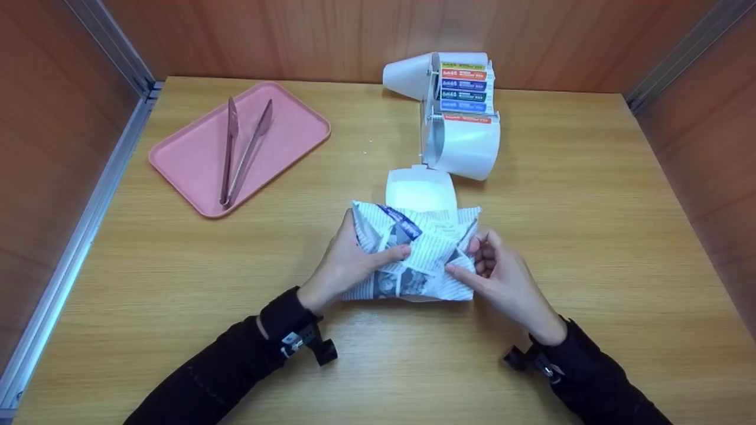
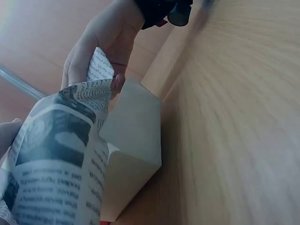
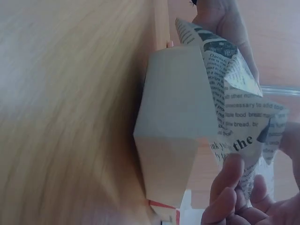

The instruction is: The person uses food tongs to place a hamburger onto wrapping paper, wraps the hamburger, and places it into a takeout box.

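Black-and-white printed paper [image 1: 434, 251], folded with pointed corners, lies over the base of a white box [image 2: 136, 117]. My left hand [image 1: 345, 262] holds the paper's left side, its thumb lying across the top; its other fingers are hidden behind the paper in the head view. At the right side, my right hand [image 1: 508, 283] pinches the paper's edge between thumb and fingers. From the right wrist view, the box [image 3: 173, 93] stands on the table beneath the paper [image 3: 239, 112], with right fingertips [image 3: 227, 178] against a fold. What the paper contains is hidden.
The box's raised lid [image 1: 420, 188] is behind the paper. Further back stands a white holder [image 1: 466, 144] with colored labels and a cone-shaped end. A pink tray [image 1: 195, 159] at the back left bears a metal knife [image 1: 229, 153] and tongs-like utensil [image 1: 251, 150].
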The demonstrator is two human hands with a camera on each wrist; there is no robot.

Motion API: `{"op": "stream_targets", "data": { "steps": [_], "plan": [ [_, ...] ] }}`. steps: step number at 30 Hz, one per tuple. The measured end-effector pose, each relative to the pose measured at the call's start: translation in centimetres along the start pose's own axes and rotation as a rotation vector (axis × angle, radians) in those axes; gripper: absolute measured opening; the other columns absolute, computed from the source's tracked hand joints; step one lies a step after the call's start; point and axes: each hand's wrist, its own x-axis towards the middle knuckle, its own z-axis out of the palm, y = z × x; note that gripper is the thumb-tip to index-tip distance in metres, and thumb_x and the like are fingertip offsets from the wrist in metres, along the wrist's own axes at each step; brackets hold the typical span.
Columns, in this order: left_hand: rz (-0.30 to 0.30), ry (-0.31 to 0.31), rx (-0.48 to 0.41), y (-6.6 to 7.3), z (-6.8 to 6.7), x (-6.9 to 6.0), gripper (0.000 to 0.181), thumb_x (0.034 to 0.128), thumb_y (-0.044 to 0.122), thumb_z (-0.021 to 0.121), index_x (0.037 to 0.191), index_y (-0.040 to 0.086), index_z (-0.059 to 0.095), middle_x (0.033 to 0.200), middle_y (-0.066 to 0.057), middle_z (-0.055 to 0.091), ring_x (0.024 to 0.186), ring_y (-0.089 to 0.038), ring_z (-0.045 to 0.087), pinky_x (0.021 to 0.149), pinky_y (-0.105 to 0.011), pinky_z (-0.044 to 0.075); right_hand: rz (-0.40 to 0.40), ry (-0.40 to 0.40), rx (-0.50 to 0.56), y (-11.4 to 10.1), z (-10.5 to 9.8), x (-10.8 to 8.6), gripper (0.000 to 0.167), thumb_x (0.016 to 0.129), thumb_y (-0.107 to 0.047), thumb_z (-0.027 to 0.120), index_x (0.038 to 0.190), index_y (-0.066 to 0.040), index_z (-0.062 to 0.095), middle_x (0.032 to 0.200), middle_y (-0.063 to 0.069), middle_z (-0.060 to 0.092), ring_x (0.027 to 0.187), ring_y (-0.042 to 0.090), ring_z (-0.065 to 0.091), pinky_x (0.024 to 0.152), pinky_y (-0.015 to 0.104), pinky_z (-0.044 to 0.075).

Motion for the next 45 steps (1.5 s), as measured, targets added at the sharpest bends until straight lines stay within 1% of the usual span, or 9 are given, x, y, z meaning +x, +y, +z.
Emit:
{"op": "stream_targets", "data": {
  "steps": [6, 9, 15, 17, 20, 23, 27, 36, 45],
  "plan": [
    [-0.015, -0.023, 0.135, -0.4, -0.3, -0.3, 0.1, 0.0764, 0.052, 0.096, 0.15, 0.02, 0.036, 0.129, -0.002, 0.066, 0.12, -0.02, 0.063, 0.112, -0.044, 0.05, 0.045, -0.054, 0.005, 0.9, -0.3, 0.1, 0.039, 0.089, -0.017, 0.089, 0.104, -0.006, 0.054, 0.081, 0.0, 0.057, 0.074, 0.012, 0.057, 0.067, 0.02, 0.048],
    [0.054, 0.019, 0.232, -0.7, -0.5, -0.4, 0.11, 0.0759, 0.054, 0.096, 0.157, 0.017, 0.03, 0.143, -0.008, 0.06, 0.129, -0.024, 0.06, 0.115, -0.049, 0.049, 0.052, -0.085, -0.011, 1.2, -0.3, 0.2, 0.038, 0.09, -0.018, 0.089, 0.104, -0.007, 0.055, 0.082, 0.0, 0.058, 0.075, 0.013, 0.057, 0.067, 0.02, 0.048],
    [0.502, 0.082, 0.628, -0.5, -0.9, -0.7, 0.105, 0.0822, 0.047, 0.092, 0.163, 0.011, 0.037, 0.166, -0.019, 0.041, 0.152, -0.036, 0.044, 0.126, -0.064, 0.034, 0.053, -0.108, -0.068, 1.3, -0.5, 0.4, 0.036, 0.091, -0.021, 0.087, 0.105, -0.007, 0.057, 0.084, 0.0, 0.058, 0.076, 0.013, 0.056, 0.068, 0.02, 0.047],
    [0.647, 0.009, 0.742, -0.2, -0.9, -1.0, 0.081, 0.0892, 0.043, 0.087, 0.156, 0.012, 0.052, 0.165, -0.017, 0.046, 0.152, -0.035, 0.046, 0.125, -0.069, 0.03, 0.051, -0.113, -0.084, 1.2, -0.5, 0.5, 0.036, 0.091, -0.022, 0.087, 0.105, -0.007, 0.057, 0.084, 0.0, 0.059, 0.076, 0.013, 0.057, 0.067, 0.02, 0.047],
    [0.751, -0.152, 0.864, 0.1, -0.6, -1.5, 0.052, 0.0993, 0.042, 0.076, 0.145, 0.02, 0.066, 0.165, -0.011, 0.051, 0.155, -0.032, 0.046, 0.125, -0.077, 0.021, 0.045, -0.117, -0.1, 1.2, -0.5, 0.6, 0.035, 0.092, -0.023, 0.087, 0.105, -0.007, 0.059, 0.084, 0.0, 0.06, 0.076, 0.014, 0.057, 0.067, 0.021, 0.047],
    [0.76, -0.235, 0.964, 0.2, -0.4, -2.0, 0.049, 0.102, 0.05, 0.07, 0.143, 0.023, 0.069, 0.164, -0.007, 0.053, 0.155, -0.03, 0.048, 0.125, -0.08, 0.012, 0.039, -0.117, -0.114, 1.2, -0.3, 0.7, 0.034, 0.091, -0.025, 0.088, 0.103, -0.008, 0.06, 0.084, 0.0, 0.059, 0.075, 0.013, 0.056, 0.066, 0.02, 0.046],
    [0.771, -0.24, 1.04, 0.1, -0.2, -2.2, 0.051, 0.102, 0.052, 0.07, 0.145, 0.024, 0.069, 0.163, -0.007, 0.055, 0.152, -0.03, 0.052, 0.126, -0.078, 0.016, -0.002, -0.113, -0.131, 1.5, -0.3, 0.7, 0.032, 0.09, -0.029, 0.089, 0.1, -0.01, 0.064, 0.082, -0.001, 0.059, 0.072, 0.01, 0.055, 0.063, 0.019, 0.044],
    [0.743, -0.276, 1.031, -0.5, 0.1, -1.7, 0.05, 0.1045, 0.048, 0.067, 0.147, 0.021, 0.066, 0.164, -0.008, 0.054, 0.154, -0.027, 0.049, 0.13, -0.058, 0.032, -0.07, -0.191, -0.008, 1.7, -1.5, -0.3, 0.031, 0.084, -0.012, 0.092, 0.106, -0.007, 0.072, 0.102, 0.007, 0.074, 0.087, 0.01, 0.07, 0.079, 0.022, 0.06],
    [0.819, -0.209, 1.04, -1.4, 0.8, -1.4, 0.052, 0.1023, 0.05, 0.07, 0.145, 0.02, 0.069, 0.161, -0.01, 0.056, 0.15, -0.027, 0.054, 0.121, -0.049, 0.046, -0.149, -0.181, -0.416, 1.4, 0.6, 1.0, 0.009, 0.086, -0.022, 0.091, 0.084, -0.023, 0.082, 0.083, -0.011, 0.077, 0.08, 0.007, 0.054, 0.071, 0.024, 0.041]
  ]
}}
